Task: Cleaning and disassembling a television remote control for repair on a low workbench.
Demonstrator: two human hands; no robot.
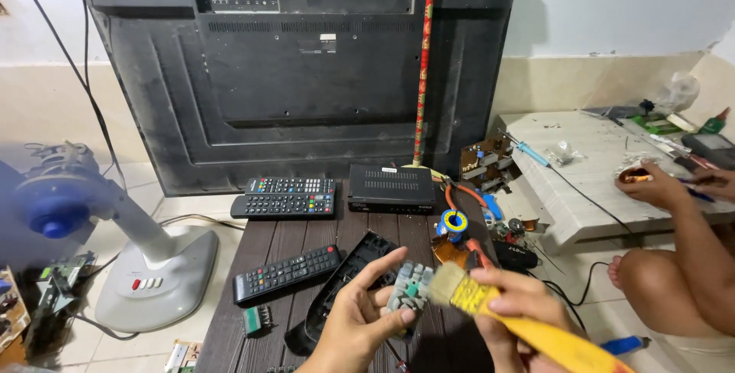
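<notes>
**Brush on keypad, near edge of dark table**

L hand [360, 315] is up over the near edge of the dark wood-grain table [253, 319], thumb and fingers pinched shut on a small grey rubber keypad [407, 289] w/ pale green buttons. Index finger sticks out, not gripping. R hand [521, 312] is wrapped tight round the yellow handle of a paintbrush [471, 293]; bristle end sits right against the keypad's right side, touching it. Keypad is off the tabletop, held in the air betw. both hands.

Just under and behind the L hand: an empty black remote shell [344, 281], lying diagonally, its lower end at the near edge. Left of it, a whole black remote [285, 273], also diagonal. Small green component [258, 319] near the front left corner. Two more remotes [285, 195] lie side by side at the far left corner; black set-top box [390, 187] at the far edge, centre. Solder spool [452, 225] w/ blue rim by the right edge.

Behind the table a big flat TV [298, 74] leans back-out against the wall, a patterned red stick [423, 59] upright in front of it. Fan stand [153, 266] on the floor, left. Right side: another person's hand [651, 182] over a pale bench [582, 182], holding sth small; can't tell what.
</notes>
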